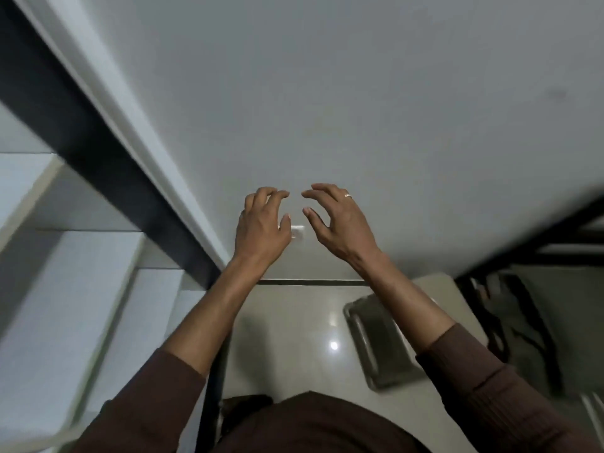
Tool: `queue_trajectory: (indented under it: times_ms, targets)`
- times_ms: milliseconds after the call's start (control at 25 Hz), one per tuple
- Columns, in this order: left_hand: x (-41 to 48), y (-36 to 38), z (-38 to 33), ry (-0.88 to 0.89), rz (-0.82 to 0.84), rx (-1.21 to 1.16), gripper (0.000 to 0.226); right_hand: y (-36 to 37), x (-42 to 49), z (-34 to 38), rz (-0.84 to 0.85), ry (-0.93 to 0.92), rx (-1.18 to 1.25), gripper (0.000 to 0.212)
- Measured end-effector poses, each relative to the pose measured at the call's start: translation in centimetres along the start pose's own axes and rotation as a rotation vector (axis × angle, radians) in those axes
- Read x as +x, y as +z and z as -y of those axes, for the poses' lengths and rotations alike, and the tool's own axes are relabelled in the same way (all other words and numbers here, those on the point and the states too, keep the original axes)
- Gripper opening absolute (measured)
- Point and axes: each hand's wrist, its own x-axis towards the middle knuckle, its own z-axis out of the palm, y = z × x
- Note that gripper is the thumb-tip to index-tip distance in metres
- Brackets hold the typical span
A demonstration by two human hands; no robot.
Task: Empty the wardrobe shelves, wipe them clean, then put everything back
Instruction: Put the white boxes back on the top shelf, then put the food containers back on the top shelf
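Head view: blurred wall socket (296, 231) behind left hand (261, 228).

Single head cam, wide-angle, worn high; looked fwd and steeply down along both forearms. Left hand (261, 223) and right hand (336, 220) sat mid-frame, close to lens. Grey wall (392, 93) filled upper frame, near. Glossy floor (294, 338) lay below, farther off. Edges bent and blurred. No 2nd view to overlap.

No legible text or labels anywhere.
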Motion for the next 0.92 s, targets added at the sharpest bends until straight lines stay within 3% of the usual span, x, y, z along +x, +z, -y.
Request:
queue_trajectory:
  times_ms: [200, 360, 720, 920]
  targets:
    - [0.9, 10.7, -16.9, 0.322, 0.268, -0.076, 0.048, -12.9, -13.7, -12.8, -0.183, 0.415, -0.142, 0.036]
    - [-2.8, 17.7, -31.2, 0.633, 0.501, -0.159, 0.052, -21.3, -26.1, -17.8, -0.391, 0.745, -0.159, 0.045]
    - [-16.7, 26.4, -50.9, 1.249, 0.912, -0.259, 0.058, -28.9, -47.7, -14.8, -0.842, 1.327, -0.202, 0.045]
    - [-25.6, 29.4, -56.8, 1.405, 1.073, -0.35, 0.056, -29.9, -56.6, -11.9, -0.979, 1.56, -0.233, 0.045]
